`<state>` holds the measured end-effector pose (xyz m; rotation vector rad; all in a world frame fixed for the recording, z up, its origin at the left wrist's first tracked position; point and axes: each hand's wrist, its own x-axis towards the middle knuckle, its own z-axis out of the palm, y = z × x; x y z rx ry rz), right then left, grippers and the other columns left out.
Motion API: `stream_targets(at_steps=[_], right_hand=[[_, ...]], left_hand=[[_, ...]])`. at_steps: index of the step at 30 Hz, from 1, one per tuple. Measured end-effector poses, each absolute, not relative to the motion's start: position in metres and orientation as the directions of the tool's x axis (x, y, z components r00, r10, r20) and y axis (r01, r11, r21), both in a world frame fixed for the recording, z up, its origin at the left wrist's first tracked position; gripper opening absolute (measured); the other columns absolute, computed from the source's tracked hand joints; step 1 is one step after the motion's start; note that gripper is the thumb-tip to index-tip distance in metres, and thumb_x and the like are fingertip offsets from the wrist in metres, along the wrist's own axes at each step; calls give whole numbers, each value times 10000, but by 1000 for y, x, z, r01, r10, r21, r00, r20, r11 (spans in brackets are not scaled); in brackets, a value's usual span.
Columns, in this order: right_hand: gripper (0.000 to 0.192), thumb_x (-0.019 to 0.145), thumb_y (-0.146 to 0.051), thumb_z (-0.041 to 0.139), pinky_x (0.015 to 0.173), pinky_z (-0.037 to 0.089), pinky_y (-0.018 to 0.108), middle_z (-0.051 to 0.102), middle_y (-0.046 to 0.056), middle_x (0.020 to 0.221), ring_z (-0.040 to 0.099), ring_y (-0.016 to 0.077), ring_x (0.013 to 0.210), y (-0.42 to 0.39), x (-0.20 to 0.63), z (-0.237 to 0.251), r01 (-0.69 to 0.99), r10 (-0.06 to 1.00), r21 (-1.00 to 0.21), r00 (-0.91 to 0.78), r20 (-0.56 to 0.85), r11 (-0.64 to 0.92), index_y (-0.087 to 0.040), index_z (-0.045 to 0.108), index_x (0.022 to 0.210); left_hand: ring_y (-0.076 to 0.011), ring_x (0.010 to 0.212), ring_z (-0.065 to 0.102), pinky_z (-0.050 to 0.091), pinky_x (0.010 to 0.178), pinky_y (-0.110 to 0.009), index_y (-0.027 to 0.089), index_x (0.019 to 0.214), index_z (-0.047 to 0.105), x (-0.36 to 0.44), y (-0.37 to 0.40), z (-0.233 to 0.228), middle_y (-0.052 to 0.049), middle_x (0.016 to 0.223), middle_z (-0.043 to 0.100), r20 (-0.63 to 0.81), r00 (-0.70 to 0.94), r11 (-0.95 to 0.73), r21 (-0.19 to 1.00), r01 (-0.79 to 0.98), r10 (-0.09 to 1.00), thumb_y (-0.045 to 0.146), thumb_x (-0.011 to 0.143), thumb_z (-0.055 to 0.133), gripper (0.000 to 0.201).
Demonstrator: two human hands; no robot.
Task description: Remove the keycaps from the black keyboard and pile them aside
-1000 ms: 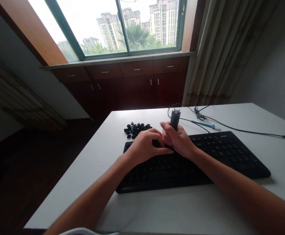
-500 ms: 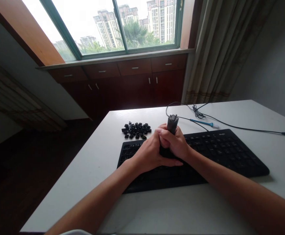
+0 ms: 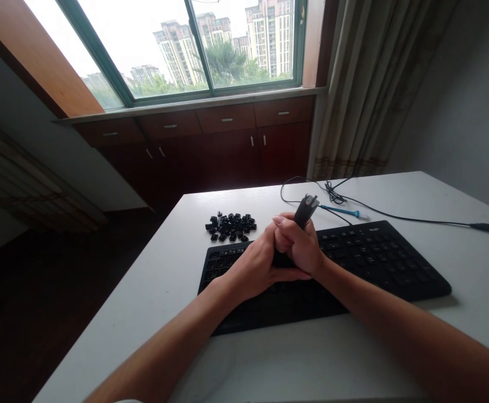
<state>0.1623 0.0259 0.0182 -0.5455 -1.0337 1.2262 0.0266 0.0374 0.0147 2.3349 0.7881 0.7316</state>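
Note:
My right hand [image 3: 301, 243] is closed in a fist around a dark grey bar-shaped tool [image 3: 306, 211] with a paler, pronged upper end. The tool tilts to the right; its lower part is hidden in my hands. Pressed against the right hand is my left hand [image 3: 259, 260], curled, with its thumb stretched beneath the right fist. What its hidden fingers hold cannot be made out. Both hands are over the left-middle part of a black keyboard [image 3: 378, 257], whose left side has keycaps off. Beyond its upper left edge lies a pile of small black keycaps [image 3: 231, 225].
A blue stick-like tool with a flared end [image 3: 340, 211] lies behind the keyboard. A thin black cable [image 3: 412, 219] with a coiled bundle runs to a plug [image 3: 488, 227] on the right. All rest on a white table [image 3: 143, 296]. A window and cabinets stand beyond.
The bar-shaped tool has tipped from nearly upright to leaning right as my right hand turned. My left hand stays pressed against it. The whole view has shifted slightly.

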Motion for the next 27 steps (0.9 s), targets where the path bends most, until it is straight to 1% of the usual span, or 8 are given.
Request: stream_targets(at_steps=[3, 5, 7, 9, 12, 22, 24, 27], right_hand=[[435, 889, -249, 622, 394, 183, 248, 328, -84, 437, 250, 66, 385, 24, 171, 22, -560, 950, -781, 34, 311, 276, -211, 410, 512], [426, 866, -232, 634, 383, 165, 246, 317, -89, 430, 234, 63, 373, 23, 178, 27, -576, 957, -772, 71, 280, 268, -215, 402, 509], [427, 838, -219, 651, 375, 152, 245, 305, -95, 420, 217, 60, 364, 22, 186, 33, -585, 963, -767, 121, 239, 264, -219, 386, 503], [432, 807, -207, 668, 368, 137, 243, 288, -102, 413, 193, 57, 360, 23, 190, 38, -597, 964, -758, 184, 191, 264, -225, 363, 501], [434, 782, -203, 679, 362, 124, 240, 279, -106, 409, 175, 56, 362, 26, 192, 42, -600, 960, -756, 240, 143, 263, -228, 345, 504], [437, 807, -244, 682, 368, 150, 235, 296, -104, 421, 204, 53, 357, 26, 190, 38, -540, 965, -804, 216, 152, 247, -225, 347, 526], [435, 812, -250, 682, 369, 149, 235, 301, -103, 423, 210, 53, 357, 25, 189, 38, -529, 966, -812, 206, 159, 246, -223, 352, 529], [447, 825, -271, 678, 373, 154, 236, 311, -97, 423, 227, 52, 355, 25, 189, 38, -507, 969, -829, 180, 168, 238, -220, 353, 524]], left_hand=[[-313, 1147, 571, 512, 996, -468, 219, 1364, 420, 20, 43, 22, -112, 1289, 578, 346, 742, -775, 521, 358, 575, 608, 693, 830, 877], [-308, 1184, 546, 486, 1024, -467, 228, 1368, 454, 12, 48, 27, -111, 1323, 573, 353, 802, -847, 420, 325, 482, 613, 725, 802, 826], [-276, 1102, 571, 501, 968, -426, 222, 1288, 553, 4, 54, 30, -95, 1231, 621, 337, 848, -893, 342, 294, 409, 605, 779, 762, 670], [-240, 973, 589, 510, 878, -378, 212, 1137, 657, -2, 60, 32, -70, 1064, 665, 310, 880, -916, 295, 272, 361, 601, 817, 728, 508], [-205, 864, 590, 498, 789, -329, 214, 1017, 725, -8, 65, 33, -43, 897, 676, 278, 903, -923, 298, 243, 327, 561, 855, 707, 384], [-178, 888, 655, 527, 815, -298, 238, 986, 777, -18, 69, 44, -39, 945, 719, 282, 877, -854, 468, 228, 389, 386, 869, 757, 190], [-180, 908, 663, 537, 828, -303, 243, 1016, 771, -21, 73, 44, -41, 976, 720, 323, 825, -832, 481, 278, 463, 379, 892, 734, 188], [-181, 925, 673, 552, 830, -319, 249, 1058, 755, -25, 83, 37, -43, 1050, 718, 398, 674, -771, 463, 438, 622, 370, 948, 659, 190]])
